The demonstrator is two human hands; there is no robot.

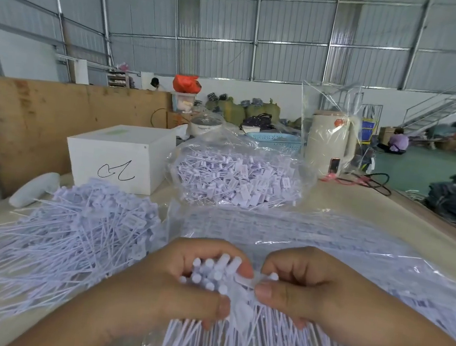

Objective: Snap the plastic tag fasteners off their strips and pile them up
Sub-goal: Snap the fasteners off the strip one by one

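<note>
Fingers [221,313] of the left hand [179,279] curl tightly round a thick bundle of pale lilac plastic tag fasteners [214,272], their round heads poking up between thumb and knuckles and their thin tails fanning down toward the camera, while the right hand [304,288] pinches a single flat tag of the same strip between thumb and forefinger, just beside the bundle

From the head view, the loose heap of snapped lilac fasteners [76,229] lies on the table [361,200] to the left, well apart from the hands; a clear plastic bag of more fasteners [237,182] sits farther back beside a white cardboard box with a black scribble [119,159], and a wide clear plastic sheet over unbroken strips [327,242] spreads under and behind the right hand

The likeliest trouble is the grip itself: the left hand holds so many at once that a sharp twist could let several slip and scatter among the unbroken strips rather than onto the heap. A pull made at an angle might also bend or tear a thin tail instead of breaking it cleanly, and the slippery sheet could slide under the wrists
</note>
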